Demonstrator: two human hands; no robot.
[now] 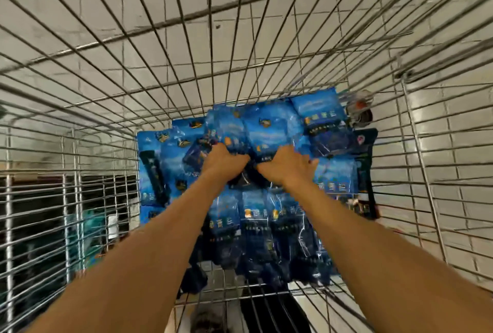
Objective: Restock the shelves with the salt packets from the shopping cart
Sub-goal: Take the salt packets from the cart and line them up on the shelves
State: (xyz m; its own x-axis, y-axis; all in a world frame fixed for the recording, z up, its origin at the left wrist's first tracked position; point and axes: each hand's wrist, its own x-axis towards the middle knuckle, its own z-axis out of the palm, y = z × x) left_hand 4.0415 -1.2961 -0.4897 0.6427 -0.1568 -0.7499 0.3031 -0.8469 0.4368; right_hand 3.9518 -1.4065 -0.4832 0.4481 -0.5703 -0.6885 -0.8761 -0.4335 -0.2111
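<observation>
We look down into a silver wire-mesh shopping cart (80, 162) standing on a pale tiled floor (453, 146). Blue plastic salt packets (328, 119) lie heaped over its bottom. Our bare forearms reach in side by side. The left hand (222, 163) and right hand (285, 166) dig into the heap's middle, each with fingers curled round a packet; the frame is blurred.
</observation>
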